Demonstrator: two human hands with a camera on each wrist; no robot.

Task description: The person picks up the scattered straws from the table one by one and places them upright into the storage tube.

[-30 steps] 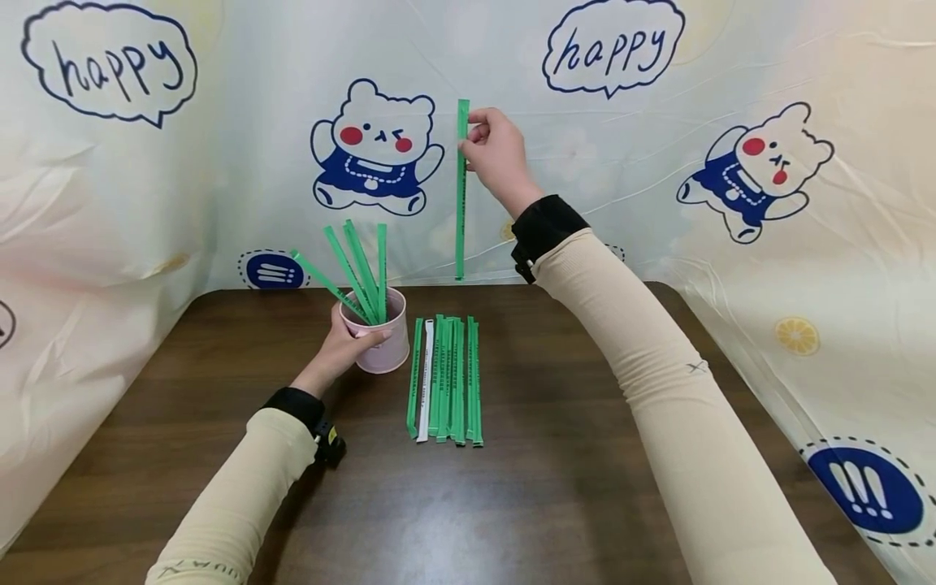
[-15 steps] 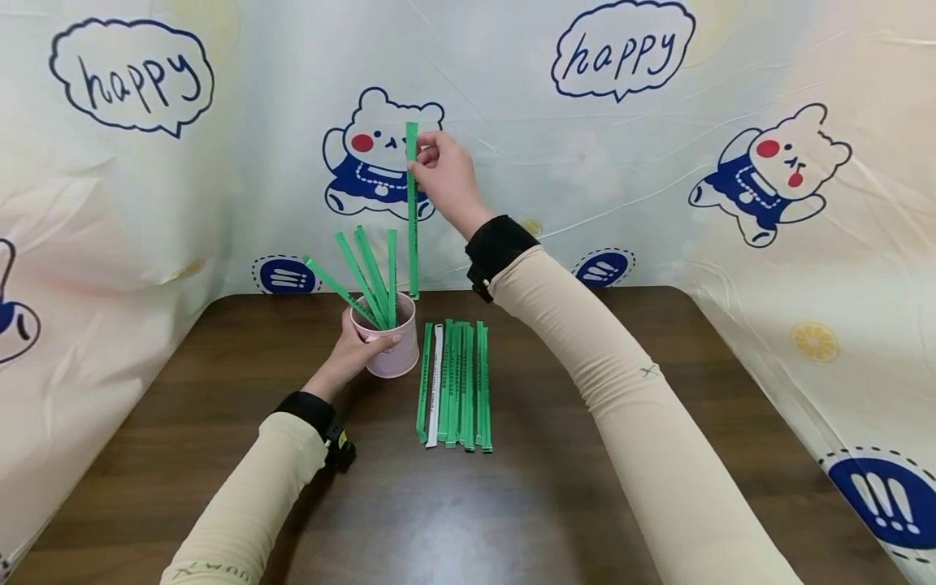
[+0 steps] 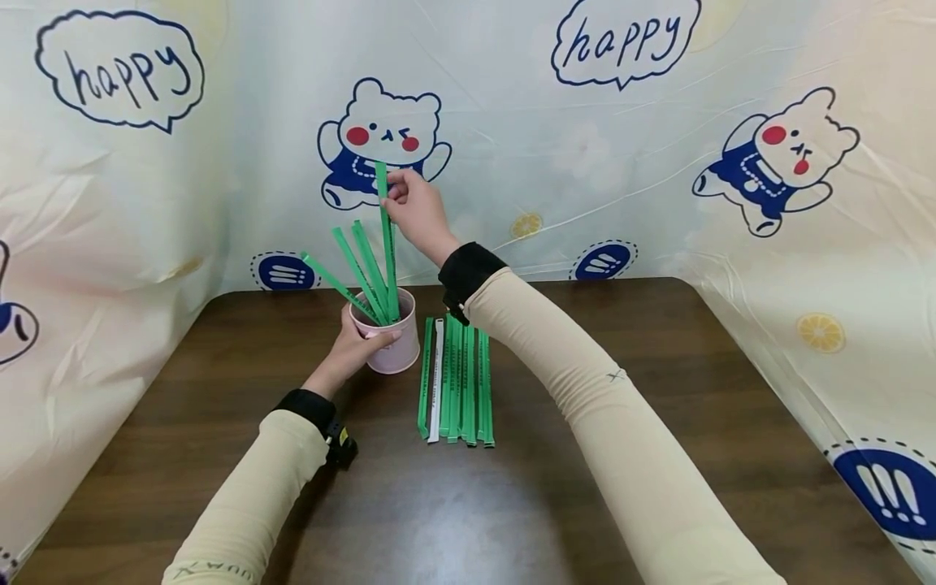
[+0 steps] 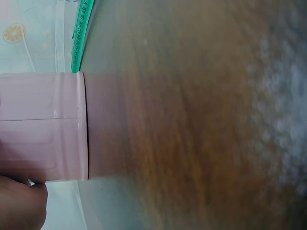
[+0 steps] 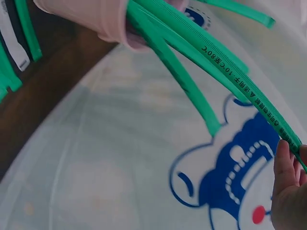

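Note:
A pink metal cup (image 3: 398, 351) stands on the table, and my left hand (image 3: 347, 354) grips its side with the thumb across the front. Several green wrapped straws (image 3: 354, 262) lean inside it, fanned to the left. Above the cup, my right hand (image 3: 419, 213) pinches another green wrapped straw (image 3: 389, 244) near its top. That straw points down, its lower end inside the rim in the head view. Printed text shows along the held straw in the right wrist view. The pink cup's wall (image 4: 36, 103) fills the left of the left wrist view.
Right of the cup, several green wrapped straws (image 3: 455, 382) lie in a row on the brown table (image 3: 468, 520). One white wrapped straw (image 3: 436, 382) is among them. A curtain with printed bears (image 3: 512, 162) hangs behind the table's far edge.
My right hand has moved left and down with its straw, from right of the cup to above it, lowering the straw's end into it. The left hand keeps its grip.

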